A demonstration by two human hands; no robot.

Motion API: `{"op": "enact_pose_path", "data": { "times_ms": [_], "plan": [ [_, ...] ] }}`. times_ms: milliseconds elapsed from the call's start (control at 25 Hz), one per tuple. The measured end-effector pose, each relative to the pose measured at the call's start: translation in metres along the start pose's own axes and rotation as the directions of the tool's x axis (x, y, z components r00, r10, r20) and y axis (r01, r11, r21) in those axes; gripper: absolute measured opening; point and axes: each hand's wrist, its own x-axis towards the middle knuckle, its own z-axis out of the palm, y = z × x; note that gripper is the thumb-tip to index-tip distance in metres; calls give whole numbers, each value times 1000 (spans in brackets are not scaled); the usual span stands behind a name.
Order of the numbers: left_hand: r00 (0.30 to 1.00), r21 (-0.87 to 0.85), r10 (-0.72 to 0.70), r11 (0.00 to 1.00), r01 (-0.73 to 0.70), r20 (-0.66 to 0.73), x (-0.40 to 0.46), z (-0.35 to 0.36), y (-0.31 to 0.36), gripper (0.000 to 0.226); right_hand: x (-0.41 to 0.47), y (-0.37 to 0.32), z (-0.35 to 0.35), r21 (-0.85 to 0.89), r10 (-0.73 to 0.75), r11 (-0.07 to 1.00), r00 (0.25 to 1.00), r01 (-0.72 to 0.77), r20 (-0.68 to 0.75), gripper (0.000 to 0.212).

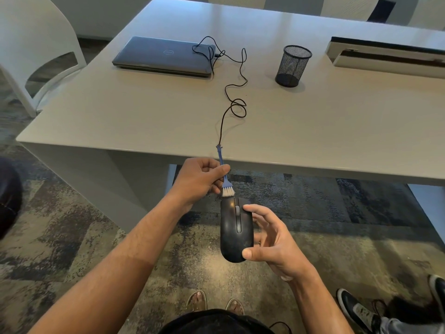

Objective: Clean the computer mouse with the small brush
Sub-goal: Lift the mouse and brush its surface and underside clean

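In front of the grey desk (149, 112), the right hand (272, 239) cradles the black wired mouse (234, 233) in mid-air, thumb and fingertips curled round its sides. The left hand (201, 180) pinches the small blue brush (225, 180), white bristles just off the mouse's front edge. Best work with short, light strokes along the wheel groove (cord slack permitting), keeping the mouse steady.
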Motion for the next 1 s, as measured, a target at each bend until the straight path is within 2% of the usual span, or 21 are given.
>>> {"op": "enact_pose_path", "data": {
  "times_ms": [160,440,680,1000],
  "plan": [
    [1000,21,23,1000,-23,8,-1,8,-3,23,0,0,1,13,-19,1000,1000,20,-17,77],
    [991,67,-39,997,30,128,2,-16,2,17,-3,1,-7,26,-40,999,999,41,-37,78],
    [1000,-34,11,999,-11,-20,6,-5,1,22,0,1,-5,7,9,1000,1000,-9,2,79],
    [994,57,24,998,-30,105,2,8,4,22,2,0,-4,-7,23,1000,1000,-23,11,78]
  ]
}}
